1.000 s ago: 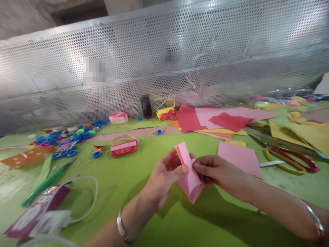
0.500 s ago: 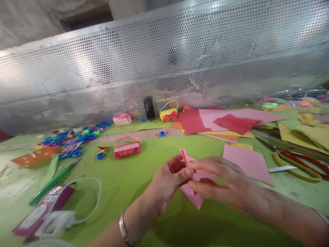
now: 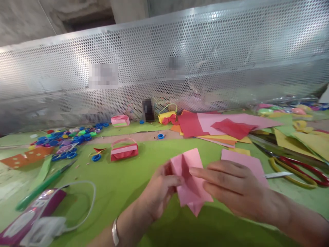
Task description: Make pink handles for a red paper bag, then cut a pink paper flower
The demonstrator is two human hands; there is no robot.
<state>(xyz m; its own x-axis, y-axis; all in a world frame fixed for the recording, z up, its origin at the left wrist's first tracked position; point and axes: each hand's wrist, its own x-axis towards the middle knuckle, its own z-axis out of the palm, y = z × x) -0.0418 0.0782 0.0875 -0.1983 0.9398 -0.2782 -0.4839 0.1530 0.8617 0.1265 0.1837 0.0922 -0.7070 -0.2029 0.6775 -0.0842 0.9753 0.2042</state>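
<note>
A folded piece of pink paper (image 3: pixel 190 183) is held up over the green work surface, its creased sides spread apart and a pointed corner hanging down. My left hand (image 3: pixel 160 190) pinches its left edge, thumb in front and fingers behind. From the right, my right hand (image 3: pixel 231 183) grips the other side, its long fingers laid across the inner face; the thumb is hidden. Beyond my left hand stands a small red paper handbag (image 3: pixel 124 152) with a pink band and handle. A flat pink sheet (image 3: pixel 241 164) lies behind my right hand.
Red-and-yellow-handled scissors (image 3: pixel 295 166) and stacked coloured paper (image 3: pixel 190 123) lie right. A green craft knife (image 3: pixel 45 183), a purple device (image 3: pixel 33 214) with a white cable and blue rings (image 3: pixel 72 154) are left. Behind, a yellow paper bag (image 3: pixel 167 117) stands before a perforated metal panel (image 3: pixel 144 51).
The pink paper has turned and spread, from a narrow edge-on fold to a wide face showing its inside. My right fingers have shifted from the fold to the paper's right side.
</note>
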